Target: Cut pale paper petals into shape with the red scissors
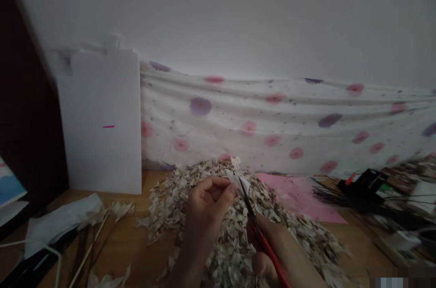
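Note:
My left hand (213, 197) pinches a small whitish petal-like piece (242, 183) between thumb and fingertips. My right hand (269, 242) is wrapped round a pair of scissors (269, 251) with red handles and dark blades. The blade tips point up and lie right beside the pale piece; whether they touch it I cannot tell. Beneath both hands spreads a large heap of pale, dry-looking petal-like pieces (235, 256) on the wooden table (150, 256).
A white board (105, 142) with a pink mark stands at the back left, beside a spotted cloth (231, 111) along the wall. Thin sticks (90, 247) and white paper (64, 217) lie left. To the right are a pink sheet (306, 197), black bristly strands (327, 192) and clutter.

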A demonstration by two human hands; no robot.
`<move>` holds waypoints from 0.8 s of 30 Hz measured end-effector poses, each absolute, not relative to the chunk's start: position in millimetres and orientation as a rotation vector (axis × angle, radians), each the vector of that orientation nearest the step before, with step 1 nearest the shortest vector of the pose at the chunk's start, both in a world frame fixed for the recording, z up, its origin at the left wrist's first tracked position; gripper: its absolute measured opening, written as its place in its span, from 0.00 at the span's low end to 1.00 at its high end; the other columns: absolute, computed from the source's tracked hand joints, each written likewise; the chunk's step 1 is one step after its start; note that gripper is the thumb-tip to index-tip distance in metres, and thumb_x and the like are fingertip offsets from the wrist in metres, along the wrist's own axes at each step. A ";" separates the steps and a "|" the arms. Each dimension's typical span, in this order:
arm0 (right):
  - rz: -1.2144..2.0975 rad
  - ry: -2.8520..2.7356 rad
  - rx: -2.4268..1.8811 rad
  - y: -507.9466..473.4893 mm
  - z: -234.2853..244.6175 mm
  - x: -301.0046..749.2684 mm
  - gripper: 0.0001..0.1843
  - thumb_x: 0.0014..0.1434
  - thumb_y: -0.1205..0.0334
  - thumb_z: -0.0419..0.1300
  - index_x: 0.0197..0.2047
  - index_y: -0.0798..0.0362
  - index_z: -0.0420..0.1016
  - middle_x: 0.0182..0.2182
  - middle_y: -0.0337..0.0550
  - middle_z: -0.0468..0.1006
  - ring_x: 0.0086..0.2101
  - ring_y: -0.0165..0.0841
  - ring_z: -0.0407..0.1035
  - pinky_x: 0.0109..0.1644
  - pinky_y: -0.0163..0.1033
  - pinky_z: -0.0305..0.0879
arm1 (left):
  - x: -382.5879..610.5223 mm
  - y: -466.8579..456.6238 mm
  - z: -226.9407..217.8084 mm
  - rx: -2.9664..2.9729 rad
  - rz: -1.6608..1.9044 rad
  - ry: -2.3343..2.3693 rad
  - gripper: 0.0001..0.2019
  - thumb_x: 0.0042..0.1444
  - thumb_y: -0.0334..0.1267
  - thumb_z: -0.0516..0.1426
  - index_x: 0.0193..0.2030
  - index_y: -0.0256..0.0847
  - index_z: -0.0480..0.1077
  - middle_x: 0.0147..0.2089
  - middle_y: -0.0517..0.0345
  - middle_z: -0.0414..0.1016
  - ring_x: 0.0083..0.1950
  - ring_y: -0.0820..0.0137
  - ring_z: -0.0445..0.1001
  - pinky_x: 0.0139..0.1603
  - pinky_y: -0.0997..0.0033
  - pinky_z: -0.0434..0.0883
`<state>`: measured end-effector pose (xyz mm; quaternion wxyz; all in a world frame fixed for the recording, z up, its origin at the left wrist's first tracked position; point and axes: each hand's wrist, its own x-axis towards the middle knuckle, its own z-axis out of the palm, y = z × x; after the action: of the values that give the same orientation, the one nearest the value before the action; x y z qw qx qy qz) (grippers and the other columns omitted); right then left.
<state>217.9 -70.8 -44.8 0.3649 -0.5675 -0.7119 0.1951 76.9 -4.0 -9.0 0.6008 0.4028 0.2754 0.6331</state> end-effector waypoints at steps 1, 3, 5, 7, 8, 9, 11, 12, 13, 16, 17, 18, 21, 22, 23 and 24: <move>0.516 -1.817 -1.474 -70.3 -43.7 217.0 0.44 0.46 0.12 0.36 0.28 0.49 0.59 0.21 0.36 0.63 0.23 0.30 0.52 0.26 0.36 0.48 | 76.9 -3.8 -8.7 0.932 1.466 0.635 0.11 0.43 0.38 0.70 0.26 0.36 0.75 0.25 0.59 0.77 0.29 0.76 0.74 0.32 0.80 0.71; 0.548 -1.798 -1.504 -69.5 -41.2 215.0 0.45 0.44 0.11 0.35 0.26 0.49 0.56 0.21 0.35 0.60 0.23 0.29 0.48 0.26 0.36 0.46 | 76.6 -3.8 -7.6 0.930 1.462 0.641 0.11 0.42 0.39 0.71 0.26 0.36 0.75 0.25 0.59 0.77 0.28 0.75 0.74 0.33 0.80 0.72; 0.586 -1.794 -1.512 -69.7 -38.8 212.9 0.45 0.43 0.11 0.35 0.26 0.50 0.56 0.21 0.35 0.60 0.23 0.29 0.48 0.26 0.35 0.46 | 76.1 -4.1 -6.3 0.933 1.456 0.651 0.11 0.42 0.39 0.71 0.26 0.36 0.76 0.25 0.59 0.78 0.29 0.74 0.75 0.33 0.79 0.72; 0.601 -1.792 -1.499 -71.0 -36.5 210.5 0.45 0.44 0.12 0.36 0.26 0.50 0.58 0.20 0.35 0.62 0.23 0.29 0.50 0.26 0.35 0.47 | 75.8 -4.8 -5.0 0.928 1.455 0.650 0.12 0.41 0.40 0.71 0.26 0.36 0.76 0.25 0.59 0.78 0.29 0.74 0.75 0.34 0.78 0.72; 0.599 -1.785 -1.498 -72.0 -35.2 209.3 0.45 0.45 0.12 0.38 0.25 0.50 0.59 0.20 0.36 0.63 0.23 0.29 0.52 0.25 0.35 0.47 | 75.7 -5.2 -4.4 0.924 1.457 0.650 0.12 0.41 0.40 0.71 0.26 0.36 0.76 0.25 0.59 0.78 0.29 0.74 0.75 0.34 0.78 0.73; 0.591 -1.769 -1.507 -72.9 -33.7 208.2 0.44 0.46 0.13 0.40 0.25 0.50 0.60 0.20 0.36 0.63 0.22 0.29 0.53 0.25 0.35 0.48 | 75.7 -5.6 -4.0 0.921 1.459 0.653 0.12 0.41 0.40 0.71 0.26 0.37 0.76 0.25 0.59 0.78 0.29 0.74 0.75 0.34 0.78 0.73; 0.591 -1.757 -1.547 -74.1 -29.9 206.4 0.44 0.46 0.13 0.40 0.25 0.50 0.61 0.20 0.36 0.63 0.22 0.30 0.54 0.25 0.34 0.49 | 75.8 -6.1 -3.4 0.926 1.458 0.668 0.12 0.41 0.40 0.71 0.26 0.37 0.76 0.24 0.60 0.78 0.28 0.75 0.75 0.34 0.79 0.72; 0.593 -1.752 -1.575 -74.3 -27.7 205.9 0.45 0.45 0.12 0.39 0.24 0.50 0.60 0.20 0.37 0.63 0.23 0.30 0.53 0.25 0.34 0.49 | 76.0 -6.1 -3.3 0.933 1.457 0.674 0.12 0.41 0.40 0.71 0.26 0.37 0.76 0.24 0.60 0.78 0.28 0.75 0.75 0.34 0.79 0.72; 0.603 -1.754 -1.599 -74.1 -25.6 205.8 0.46 0.43 0.11 0.38 0.24 0.50 0.60 0.20 0.37 0.63 0.23 0.30 0.53 0.25 0.34 0.48 | 76.1 -5.9 -3.3 0.939 1.455 0.677 0.12 0.41 0.40 0.71 0.26 0.37 0.76 0.24 0.59 0.78 0.28 0.74 0.75 0.34 0.79 0.72; 0.624 -1.747 -1.646 -72.8 -20.2 206.7 0.48 0.36 0.09 0.36 0.24 0.50 0.59 0.20 0.38 0.63 0.23 0.30 0.53 0.25 0.35 0.47 | 76.8 -4.5 -4.2 0.936 1.457 0.668 0.12 0.41 0.40 0.71 0.26 0.36 0.76 0.24 0.59 0.78 0.28 0.75 0.75 0.33 0.79 0.72; 0.638 -1.740 -1.652 -72.5 -18.9 207.0 0.48 0.37 0.09 0.37 0.23 0.50 0.59 0.20 0.37 0.63 0.23 0.29 0.53 0.25 0.35 0.48 | 77.0 -3.9 -4.6 0.930 1.459 0.666 0.12 0.41 0.40 0.71 0.26 0.36 0.75 0.24 0.59 0.77 0.28 0.75 0.75 0.32 0.79 0.72; 0.662 -1.733 -1.652 -72.5 -17.6 207.0 0.46 0.39 0.09 0.40 0.23 0.50 0.58 0.19 0.37 0.62 0.22 0.29 0.53 0.24 0.35 0.48 | 77.0 -3.3 -4.9 0.924 1.459 0.664 0.12 0.41 0.40 0.71 0.26 0.36 0.75 0.24 0.60 0.77 0.28 0.75 0.74 0.32 0.79 0.71; 0.772 -1.677 -1.626 -73.3 -14.7 205.2 0.36 0.49 0.21 0.54 0.23 0.49 0.59 0.19 0.35 0.61 0.20 0.28 0.54 0.20 0.33 0.49 | 76.6 -1.8 -5.2 0.918 1.459 0.647 0.12 0.40 0.39 0.71 0.25 0.36 0.75 0.24 0.60 0.77 0.28 0.76 0.74 0.32 0.80 0.71; 0.822 -1.641 -1.612 -73.6 -14.1 204.1 0.31 0.52 0.28 0.58 0.23 0.49 0.59 0.19 0.35 0.61 0.20 0.28 0.54 0.19 0.32 0.49 | 76.1 -1.4 -5.2 0.920 1.459 0.643 0.12 0.40 0.39 0.71 0.25 0.36 0.75 0.23 0.60 0.77 0.27 0.76 0.74 0.32 0.80 0.71; 0.877 -1.599 -1.600 -73.9 -13.7 203.1 0.26 0.53 0.35 0.60 0.24 0.48 0.60 0.20 0.34 0.60 0.19 0.28 0.54 0.18 0.31 0.49 | 75.7 -1.1 -5.1 0.926 1.460 0.641 0.12 0.41 0.39 0.71 0.25 0.36 0.75 0.23 0.60 0.76 0.27 0.76 0.73 0.32 0.81 0.71; 0.924 -1.552 -1.600 -74.0 -13.6 202.3 0.21 0.54 0.42 0.60 0.25 0.48 0.60 0.20 0.34 0.60 0.18 0.27 0.53 0.16 0.31 0.48 | 75.1 -0.8 -5.1 0.933 1.461 0.639 0.12 0.41 0.39 0.71 0.25 0.36 0.75 0.23 0.61 0.76 0.27 0.76 0.73 0.32 0.81 0.71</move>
<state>202.3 -74.0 -13.6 0.3563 -0.6194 -0.6010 0.3580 75.1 -0.8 -5.1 0.6030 0.4027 0.2761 0.6309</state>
